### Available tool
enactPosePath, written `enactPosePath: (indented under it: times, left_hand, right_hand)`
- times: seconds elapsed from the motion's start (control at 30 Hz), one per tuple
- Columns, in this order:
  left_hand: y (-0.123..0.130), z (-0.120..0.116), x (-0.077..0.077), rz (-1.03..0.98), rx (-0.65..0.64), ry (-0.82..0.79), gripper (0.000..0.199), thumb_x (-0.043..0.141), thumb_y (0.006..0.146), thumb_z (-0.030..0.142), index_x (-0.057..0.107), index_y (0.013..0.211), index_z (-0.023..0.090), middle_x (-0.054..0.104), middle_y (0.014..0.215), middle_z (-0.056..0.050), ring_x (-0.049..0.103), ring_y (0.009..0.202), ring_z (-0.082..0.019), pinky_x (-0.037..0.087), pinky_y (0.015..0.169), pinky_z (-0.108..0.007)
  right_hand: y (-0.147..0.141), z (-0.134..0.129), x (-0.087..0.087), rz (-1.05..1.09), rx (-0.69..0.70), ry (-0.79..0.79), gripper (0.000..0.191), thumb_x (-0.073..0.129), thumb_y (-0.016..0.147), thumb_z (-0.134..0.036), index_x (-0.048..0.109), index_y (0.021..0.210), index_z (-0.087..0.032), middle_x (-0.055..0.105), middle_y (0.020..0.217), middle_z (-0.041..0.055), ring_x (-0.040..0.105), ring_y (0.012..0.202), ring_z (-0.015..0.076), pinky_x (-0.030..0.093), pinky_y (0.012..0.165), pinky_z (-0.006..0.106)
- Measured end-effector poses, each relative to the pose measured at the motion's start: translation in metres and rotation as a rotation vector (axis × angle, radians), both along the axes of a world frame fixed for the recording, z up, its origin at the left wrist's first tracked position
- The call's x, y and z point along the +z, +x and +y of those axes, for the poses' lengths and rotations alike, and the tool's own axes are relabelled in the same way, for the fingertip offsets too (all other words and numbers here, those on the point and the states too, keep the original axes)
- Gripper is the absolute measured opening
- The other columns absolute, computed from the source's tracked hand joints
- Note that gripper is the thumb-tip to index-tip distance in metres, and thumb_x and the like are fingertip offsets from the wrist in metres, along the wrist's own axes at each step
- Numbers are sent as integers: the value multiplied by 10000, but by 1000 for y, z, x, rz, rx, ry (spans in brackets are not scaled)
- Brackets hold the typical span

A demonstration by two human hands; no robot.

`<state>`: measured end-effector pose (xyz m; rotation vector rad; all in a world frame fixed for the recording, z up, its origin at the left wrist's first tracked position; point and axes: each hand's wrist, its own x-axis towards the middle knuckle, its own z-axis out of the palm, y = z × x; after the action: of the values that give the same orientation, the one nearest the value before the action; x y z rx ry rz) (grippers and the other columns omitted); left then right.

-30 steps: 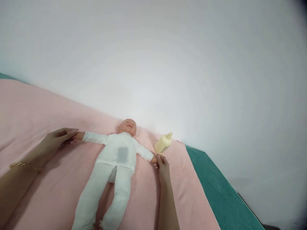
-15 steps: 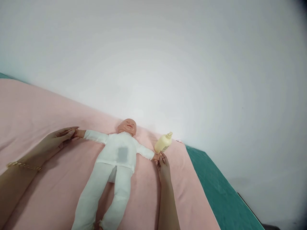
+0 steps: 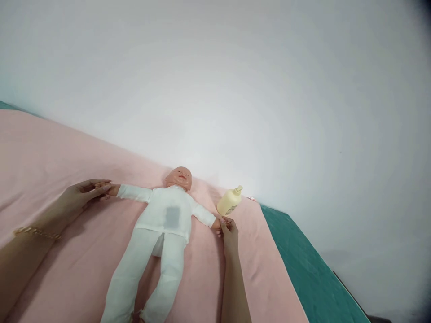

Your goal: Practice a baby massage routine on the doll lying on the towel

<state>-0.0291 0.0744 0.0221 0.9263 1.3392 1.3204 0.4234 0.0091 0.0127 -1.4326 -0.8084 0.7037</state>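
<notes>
A baby doll [image 3: 161, 211] with a white cloth body lies on its back, arms spread wide and legs toward me. Its chest carries a grey square patch. My left hand [image 3: 82, 196], with a beaded bracelet at the wrist, is closed around the doll's hand on the left side, thumb on top. On the other side my right hand [image 3: 230, 233] pinches the doll's other hand between thumb and fingers. Just beyond my right hand stands a pale yellow pump bottle [image 3: 229, 201], with some dark print low on its side.
Pink cloth [image 3: 84, 148] lies under the doll, slightly wrinkled. A green surface [image 3: 310, 255] shows past its right edge and at the far left. A plain white wall [image 3: 215, 89] rises behind the doll's head.
My left fingers have shifted slightly on the doll's hand. My right hand has moved a little, its thumb now higher on the doll's hand. The doll and bottle stay put.
</notes>
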Motion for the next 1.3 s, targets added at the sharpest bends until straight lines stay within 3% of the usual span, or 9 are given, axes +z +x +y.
enactPosePath:
  times: [0.2, 0.43, 0.63, 0.77, 0.93, 1.03, 1.17, 1.23, 1.3]
  left_hand:
    - [3, -3, 9, -124, 43, -57, 550, 881, 620, 425, 728, 1083, 170, 754, 887, -77, 701, 694, -153, 581, 566, -173]
    - [4, 1, 8, -254, 47, -79, 306, 731, 774, 268, 729, 1063, 168, 776, 943, -91, 728, 720, -162, 618, 624, -208]
    - [-2, 5, -3, -283, -16, -59, 471, 821, 712, 290, 698, 1157, 199, 766, 1074, -96, 746, 838, -183, 626, 670, -219]
    - [-1, 0, -1, -193, -41, -35, 676, 916, 583, 416, 684, 1184, 210, 765, 1072, -87, 747, 820, -185, 616, 665, -209]
    - [0, -1, 0, -22, -10, 19, 760, 882, 588, 577, 680, 1204, 181, 770, 1022, -108, 742, 742, -195, 592, 547, -205]
    - [-3, 6, -10, -135, -7, 39, 630, 922, 588, 472, 713, 1107, 184, 784, 878, -36, 747, 714, -156, 593, 583, -161]
    - [-4, 12, -22, -230, -39, 184, 192, 685, 924, 282, 684, 1063, 151, 768, 763, 33, 714, 647, -80, 428, 538, -133]
    - [-3, 10, -18, -233, -9, 112, 250, 726, 890, 320, 698, 1078, 157, 777, 785, 3, 719, 637, -102, 481, 540, -155]
    - [-2, 6, -10, -225, 14, -6, 419, 845, 749, 378, 724, 1099, 183, 791, 875, -42, 743, 694, -149, 596, 592, -190]
  right_hand:
    - [0, 0, 2, 4, 3, 12, 559, 752, 652, -694, 625, 775, -163, 624, 561, -14, 506, 409, 106, 338, 393, 216]
    - [3, 2, 0, 40, -6, 14, 588, 775, 619, -649, 682, 929, -158, 705, 705, 26, 549, 453, 127, 420, 434, 255]
    - [7, 2, -5, 68, 27, 34, 653, 832, 623, -574, 691, 1099, -150, 736, 970, 71, 644, 627, 145, 528, 578, 271]
    - [5, 1, -2, 30, 12, 18, 658, 850, 612, -577, 700, 1075, -134, 734, 900, 66, 641, 609, 151, 529, 552, 267]
    - [-4, -2, 6, -27, -11, 15, 596, 828, 615, -625, 686, 931, -139, 683, 649, 7, 572, 465, 133, 455, 440, 241]
    - [-5, -3, 7, -31, -4, 14, 566, 817, 618, -644, 671, 850, -149, 646, 574, -10, 527, 416, 121, 400, 404, 232]
    - [-4, -3, 8, -27, 7, 10, 551, 787, 639, -683, 650, 753, -161, 662, 596, 15, 514, 409, 123, 367, 388, 242]
    - [-4, -4, 8, -26, -1, 11, 528, 766, 700, -669, 660, 763, -156, 655, 606, 19, 534, 444, 126, 390, 411, 243]
    - [-7, -6, 8, -28, -13, 9, 465, 724, 813, -604, 679, 863, -143, 664, 682, 18, 574, 518, 122, 450, 472, 240]
